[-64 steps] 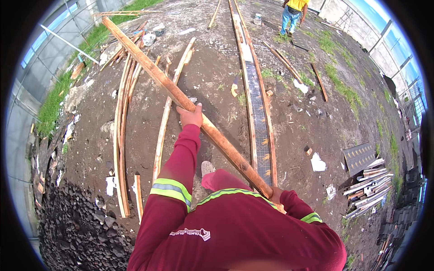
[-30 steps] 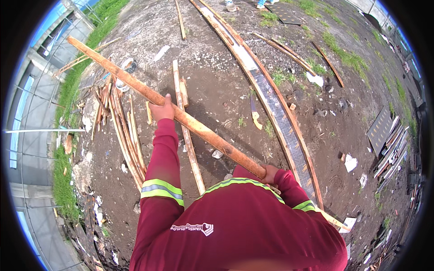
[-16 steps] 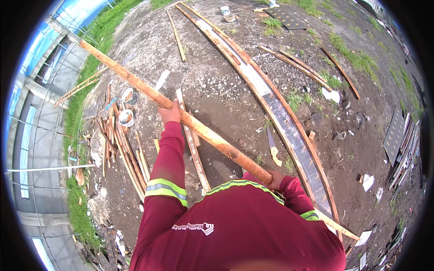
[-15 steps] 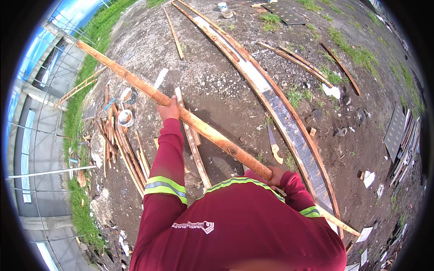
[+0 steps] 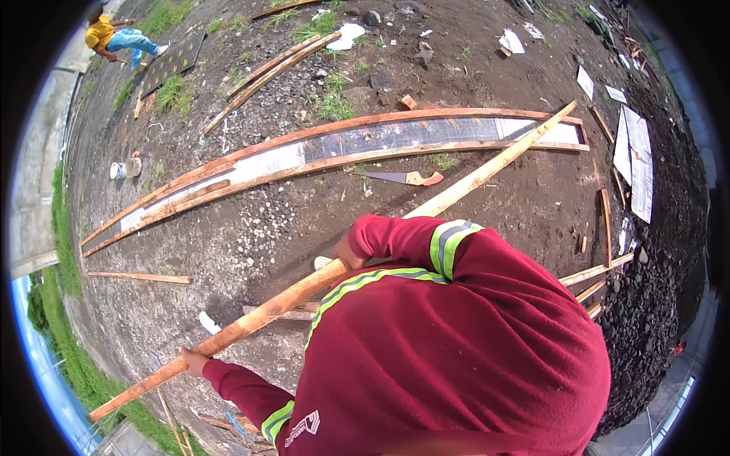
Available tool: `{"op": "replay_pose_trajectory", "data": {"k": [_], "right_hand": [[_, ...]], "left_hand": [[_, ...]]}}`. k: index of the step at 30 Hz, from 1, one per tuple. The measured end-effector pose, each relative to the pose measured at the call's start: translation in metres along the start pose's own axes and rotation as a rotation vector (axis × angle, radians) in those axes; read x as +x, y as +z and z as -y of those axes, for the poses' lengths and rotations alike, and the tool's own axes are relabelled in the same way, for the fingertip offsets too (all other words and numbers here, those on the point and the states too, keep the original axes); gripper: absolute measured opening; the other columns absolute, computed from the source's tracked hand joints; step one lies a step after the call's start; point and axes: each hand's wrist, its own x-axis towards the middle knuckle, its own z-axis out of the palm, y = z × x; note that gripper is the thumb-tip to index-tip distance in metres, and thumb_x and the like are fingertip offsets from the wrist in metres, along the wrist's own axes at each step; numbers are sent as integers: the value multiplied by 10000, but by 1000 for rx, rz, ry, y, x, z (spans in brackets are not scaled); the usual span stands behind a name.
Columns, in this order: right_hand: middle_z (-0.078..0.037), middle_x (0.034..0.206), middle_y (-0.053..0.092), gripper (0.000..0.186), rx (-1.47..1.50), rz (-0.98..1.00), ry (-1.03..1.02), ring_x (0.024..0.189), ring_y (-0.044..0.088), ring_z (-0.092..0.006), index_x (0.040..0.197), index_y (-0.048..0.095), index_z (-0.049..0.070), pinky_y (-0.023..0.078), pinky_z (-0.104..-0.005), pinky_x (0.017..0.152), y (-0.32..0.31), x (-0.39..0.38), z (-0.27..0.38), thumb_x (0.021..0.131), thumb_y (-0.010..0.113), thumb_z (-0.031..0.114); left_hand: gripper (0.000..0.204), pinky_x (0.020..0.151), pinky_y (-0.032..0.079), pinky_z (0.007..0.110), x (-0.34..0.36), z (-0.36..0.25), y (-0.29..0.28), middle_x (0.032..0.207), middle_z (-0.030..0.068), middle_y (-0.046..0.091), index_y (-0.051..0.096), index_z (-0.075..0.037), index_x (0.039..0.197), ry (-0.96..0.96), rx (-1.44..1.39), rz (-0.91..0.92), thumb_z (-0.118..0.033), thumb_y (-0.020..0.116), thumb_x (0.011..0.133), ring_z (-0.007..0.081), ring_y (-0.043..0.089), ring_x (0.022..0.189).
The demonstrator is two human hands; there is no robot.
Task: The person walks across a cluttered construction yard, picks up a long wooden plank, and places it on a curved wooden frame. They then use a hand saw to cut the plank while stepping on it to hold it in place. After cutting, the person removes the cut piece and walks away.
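My left hand [image 5: 195, 362] grips a long wooden beam [image 5: 281, 302] toward its lower-left end. My right hand [image 5: 348, 251] holds it farther along, close against my maroon sleeve. The beam runs diagonally past my body to the upper right, where it crosses over the right part of a long narrow timber frame [image 5: 266, 146]; I cannot tell whether they touch. The frame lies on the dirt with white and grey translucent sheeting between its rails. A handsaw [image 5: 414, 177] with an orange-tan handle lies on the ground just below the frame, left of the beam.
A co-worker [image 5: 114, 38] in yellow top and blue trousers is at upper left beside a dark perforated panel [image 5: 171, 67]. Buckets [image 5: 124, 169], loose boards [image 5: 266, 76], pale flat sheets [image 5: 639, 163] and dark gravel [image 5: 654, 319] lie around. Grass [image 5: 65, 251] and walls line the edges.
My view has turned sharply: the frame, earlier running away from me, now lies crosswise ahead. The held beam now slopes from lower left to upper right. The co-worker now shows at upper left.
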Motion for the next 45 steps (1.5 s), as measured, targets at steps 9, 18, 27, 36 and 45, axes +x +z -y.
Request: {"op": "replay_pose_trajectory", "data": {"k": [9,18,27,36,45], "right_hand": [[-69,766,620,332,-126,-27,150,740,574,-196,842,611,80,426,-344,652,-54,176,68,520,687,110],[-60,795,630,372,2,87,78,750,573,-189,885,643,36,427,-350,649,-142,277,57,556,725,190],[-109,826,637,516,50,-65,191,778,599,-219,985,577,46,465,-349,726,-245,270,-30,512,718,196],[-115,874,622,711,132,95,575,786,600,-248,1135,503,48,480,-359,716,-312,203,-108,490,769,186],[-214,1136,529,835,27,-767,631,1035,540,-333,1314,334,105,442,-398,887,-313,207,-138,589,733,212]], "left_hand": [[932,711,511,386,179,-73,108,983,314,552,435,228,1037,104,193,-64,-562,696,620,365,593,842],[960,914,409,368,245,-139,230,1139,310,494,399,210,1124,98,323,26,-577,654,638,369,527,1020],[938,965,360,354,191,-153,407,1247,286,392,141,134,1302,116,-220,168,-175,754,663,332,463,1122],[362,864,421,441,122,-134,489,1048,72,532,471,-107,1109,-573,-948,1110,-256,572,795,260,524,969],[692,871,444,345,101,-113,626,1132,217,547,486,87,1139,-391,-103,575,-389,706,689,298,554,1028]]}}
